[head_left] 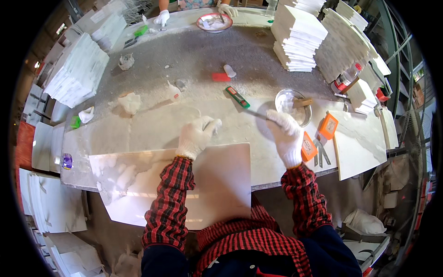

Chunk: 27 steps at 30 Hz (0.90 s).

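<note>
My left hand (196, 136), in a white knit glove, is closed above the far edge of a polished white marble slab (221, 171). What its curled fingers hold, if anything, is hidden. My right hand (286, 134), gloved alike, grips a thin grey metal blade (256, 114) that points left toward a green-and-red case (237, 97). Just beyond that hand stands a metal bowl (277, 99) of white paste, with a wooden-handled tool (302, 102) across it. Two orange boxes (328, 126) and several loose metal strips (324, 154) lie to the right.
Tile stacks stand at far left (76, 69) and far right (300, 37). A marble tile (360, 143) overhangs the table's front right edge. A bottle (347, 78), a red piece (221, 77) and crumpled white lumps (129, 103) lie about. Across the table are another person's gloved hands (162, 18) and a red-rimmed plate (201, 27).
</note>
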### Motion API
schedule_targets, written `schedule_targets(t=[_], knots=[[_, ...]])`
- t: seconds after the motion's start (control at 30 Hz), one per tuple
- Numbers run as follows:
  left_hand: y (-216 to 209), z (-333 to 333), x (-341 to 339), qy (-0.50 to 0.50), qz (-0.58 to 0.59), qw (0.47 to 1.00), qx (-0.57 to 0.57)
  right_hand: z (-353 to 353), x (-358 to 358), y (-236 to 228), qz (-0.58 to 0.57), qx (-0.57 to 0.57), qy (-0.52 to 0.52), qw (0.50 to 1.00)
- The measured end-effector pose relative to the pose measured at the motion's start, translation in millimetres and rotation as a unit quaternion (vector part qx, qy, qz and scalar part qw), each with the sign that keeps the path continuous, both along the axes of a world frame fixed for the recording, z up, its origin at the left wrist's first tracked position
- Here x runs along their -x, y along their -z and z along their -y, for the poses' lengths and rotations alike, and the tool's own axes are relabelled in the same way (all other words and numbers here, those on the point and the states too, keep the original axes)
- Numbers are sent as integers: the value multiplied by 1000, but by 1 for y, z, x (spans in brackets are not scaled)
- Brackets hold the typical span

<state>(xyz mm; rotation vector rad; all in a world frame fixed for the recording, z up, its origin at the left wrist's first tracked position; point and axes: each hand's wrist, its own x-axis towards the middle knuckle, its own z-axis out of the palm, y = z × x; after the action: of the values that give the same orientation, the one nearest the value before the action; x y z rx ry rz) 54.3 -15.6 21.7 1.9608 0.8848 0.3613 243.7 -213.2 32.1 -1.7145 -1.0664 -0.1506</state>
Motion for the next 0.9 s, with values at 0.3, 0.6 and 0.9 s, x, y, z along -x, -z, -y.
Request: schedule_targets(t=[0.3,0.6,0.9], knots=[[3,5,-1,-5,23,998,-57,8,31,-3,189,-115,-54,974],[7,2,2,2,29,998,-51,13,32,11,124,-146,-2,981],[5,2,2,4,75,997,-5,7,28,12,152,-114,-44,981]])
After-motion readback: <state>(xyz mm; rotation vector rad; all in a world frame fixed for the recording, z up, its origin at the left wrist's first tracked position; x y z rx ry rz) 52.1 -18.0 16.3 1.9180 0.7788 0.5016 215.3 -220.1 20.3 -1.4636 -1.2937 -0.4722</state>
